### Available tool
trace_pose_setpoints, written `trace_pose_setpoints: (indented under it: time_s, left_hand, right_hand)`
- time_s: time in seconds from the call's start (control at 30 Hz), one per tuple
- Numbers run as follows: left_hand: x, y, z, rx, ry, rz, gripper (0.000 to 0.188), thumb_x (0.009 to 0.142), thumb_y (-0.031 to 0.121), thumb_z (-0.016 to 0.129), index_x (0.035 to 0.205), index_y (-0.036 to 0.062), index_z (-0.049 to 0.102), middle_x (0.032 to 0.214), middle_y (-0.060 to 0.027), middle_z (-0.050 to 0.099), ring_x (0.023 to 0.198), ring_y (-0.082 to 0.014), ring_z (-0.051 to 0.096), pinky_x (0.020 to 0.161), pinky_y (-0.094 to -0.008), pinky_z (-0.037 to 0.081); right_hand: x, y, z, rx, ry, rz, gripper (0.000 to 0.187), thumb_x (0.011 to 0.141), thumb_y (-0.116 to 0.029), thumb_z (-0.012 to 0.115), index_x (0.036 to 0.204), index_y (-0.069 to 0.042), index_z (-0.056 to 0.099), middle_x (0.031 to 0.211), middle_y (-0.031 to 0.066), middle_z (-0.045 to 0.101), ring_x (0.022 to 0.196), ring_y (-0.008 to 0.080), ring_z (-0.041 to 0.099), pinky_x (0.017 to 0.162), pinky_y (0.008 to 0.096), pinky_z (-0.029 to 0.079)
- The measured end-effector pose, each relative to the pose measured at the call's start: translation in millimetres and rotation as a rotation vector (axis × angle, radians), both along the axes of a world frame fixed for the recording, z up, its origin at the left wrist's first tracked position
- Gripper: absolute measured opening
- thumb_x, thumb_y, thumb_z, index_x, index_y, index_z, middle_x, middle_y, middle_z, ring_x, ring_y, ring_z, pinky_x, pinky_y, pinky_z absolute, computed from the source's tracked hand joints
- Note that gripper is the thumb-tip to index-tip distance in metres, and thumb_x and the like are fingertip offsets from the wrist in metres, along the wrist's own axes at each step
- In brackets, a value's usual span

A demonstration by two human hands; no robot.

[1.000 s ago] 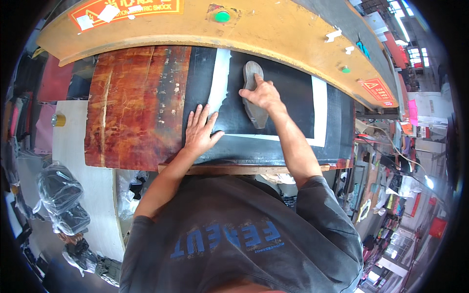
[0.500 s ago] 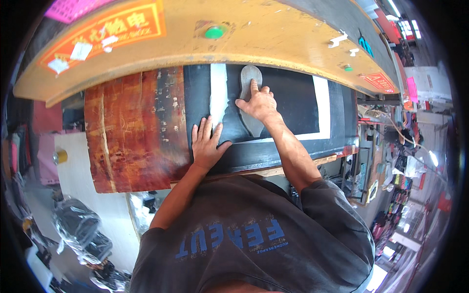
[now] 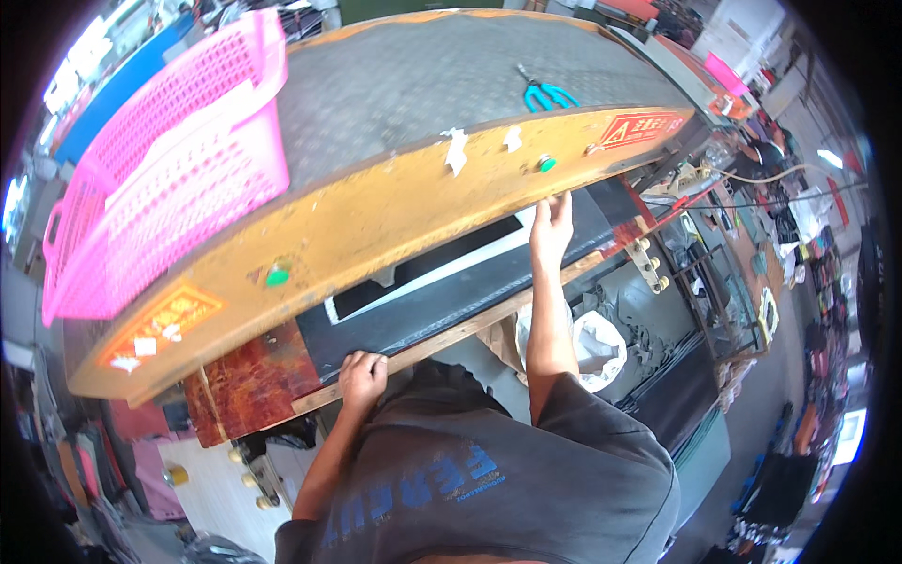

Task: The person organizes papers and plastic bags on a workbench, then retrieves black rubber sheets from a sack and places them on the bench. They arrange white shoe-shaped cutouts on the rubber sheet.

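My left hand is curled over the near wooden edge strip of the work board, fingers bent against it. My right hand reaches up to the lower edge of the yellow machine beam, fingers closed there; what they grip, if anything, I cannot make out. Under the beam lies a black sheet with a white strip along its border. Only the pointed end of a grey sole-shaped piece shows on it; the beam hides the rest.
A pink basket and teal-handled cutters rest on top of the machine. Green buttons dot the beam's front. A reddish-brown board section lies to the left. Below the right arm stands a white sack, with dark scraps beside it.
My right hand has left the grey sole-shaped piece and gone right to the beam's edge. My left hand has drawn back from the black sheet to the board's edge. The view has shifted and tilted.
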State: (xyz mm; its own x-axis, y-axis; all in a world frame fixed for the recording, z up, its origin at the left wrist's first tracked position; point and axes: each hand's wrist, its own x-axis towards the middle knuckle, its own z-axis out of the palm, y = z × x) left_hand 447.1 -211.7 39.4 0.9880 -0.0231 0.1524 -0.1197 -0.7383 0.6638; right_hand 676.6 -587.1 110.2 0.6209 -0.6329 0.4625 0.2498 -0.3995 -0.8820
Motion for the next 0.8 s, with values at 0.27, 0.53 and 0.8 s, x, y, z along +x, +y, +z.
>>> trace_pose_setpoints:
  time_s: [0.27, 0.53, 0.8]
  left_hand:
    - [80, 19, -12, 0.119, -0.152, 0.158, 0.018, 0.085, 0.023, 0.072, 0.075, 0.0080, 0.070, 0.083, -0.0123, 0.065, 0.085, -0.0378, 0.060, 0.077, -0.0492, 0.049]
    - [90, 21, -1, 0.085, -0.085, 0.195, 0.020, 0.084, 0.026, 0.072, 0.074, 0.0090, 0.071, 0.080, -0.0106, 0.066, 0.082, -0.0363, 0.062, 0.078, -0.0463, 0.049]
    - [89, 14, -6, 0.136, -0.113, 0.243, 0.023, 0.086, 0.029, 0.071, 0.074, 0.0101, 0.068, 0.082, -0.0104, 0.064, 0.086, -0.0386, 0.062, 0.083, -0.0484, 0.050]
  right_hand:
    - [-18, 43, -22, -0.477, 0.214, 0.300, 0.032, 0.096, -0.016, 0.061, 0.123, 0.001, 0.064, 0.101, 0.0263, 0.064, 0.097, 0.0455, 0.062, 0.084, 0.0520, 0.052]
    - [-69, 105, -61, -0.926, 0.423, 0.714, 0.021, 0.091, -0.035, 0.067, 0.095, -0.017, 0.078, 0.096, 0.0065, 0.068, 0.098, 0.0310, 0.060, 0.089, 0.0465, 0.044]
    - [-66, 108, -68, -0.931, 0.416, 0.690, 0.025, 0.094, -0.033, 0.062, 0.084, -0.012, 0.072, 0.088, 0.0118, 0.065, 0.092, 0.0344, 0.061, 0.083, 0.0492, 0.046]
